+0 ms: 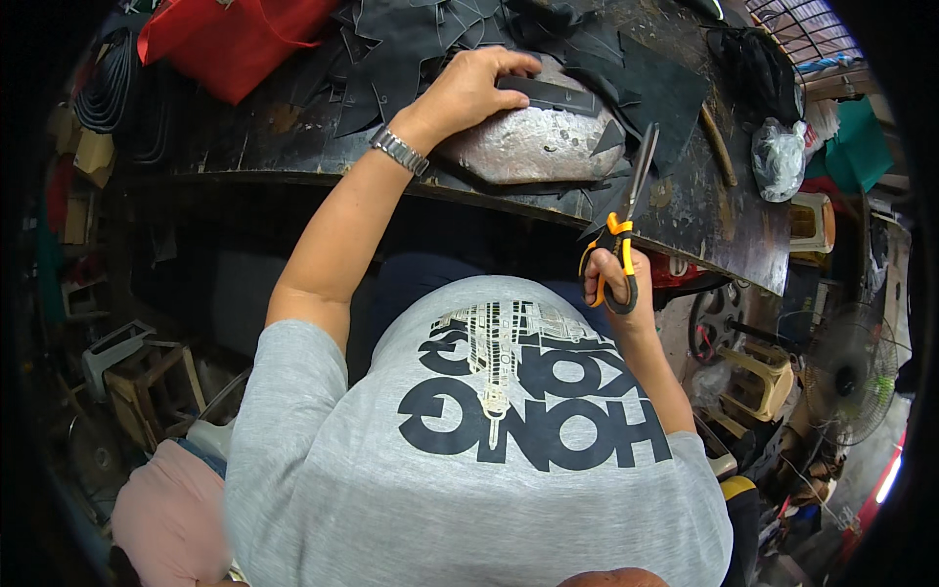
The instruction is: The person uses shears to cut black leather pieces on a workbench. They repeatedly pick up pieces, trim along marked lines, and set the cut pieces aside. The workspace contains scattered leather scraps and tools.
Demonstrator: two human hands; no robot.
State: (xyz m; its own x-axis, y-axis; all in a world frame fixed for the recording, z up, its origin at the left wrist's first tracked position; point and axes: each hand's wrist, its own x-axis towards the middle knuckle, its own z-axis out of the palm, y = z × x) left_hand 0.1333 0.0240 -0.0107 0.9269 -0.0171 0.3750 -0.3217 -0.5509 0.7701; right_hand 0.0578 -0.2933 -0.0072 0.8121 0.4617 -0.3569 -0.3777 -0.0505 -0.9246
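Note:
My left hand [474, 90], wearing a metal watch at the wrist, has its thumb and fingers closed on the near end of a dark leather strip [562, 96]. The strip lies over a pale, worn slab [528, 147] on the bench. At the bench's front edge, my right hand [626, 284] grips a pair of scissors [641, 176] by its orange and black handles. Their blades point up and away, looking nearly closed, just right of the slab. A small dark triangular scrap [608, 139] rests on the slab's right part.
Dark leather pieces [386, 68] heap up behind the slab. A red bag [230, 39] lies at the back left. Toward the right are a wooden stick [717, 145], a clear plastic bag [780, 157] and a wire basket [797, 29]. A fan [849, 380] stands beyond the bench.

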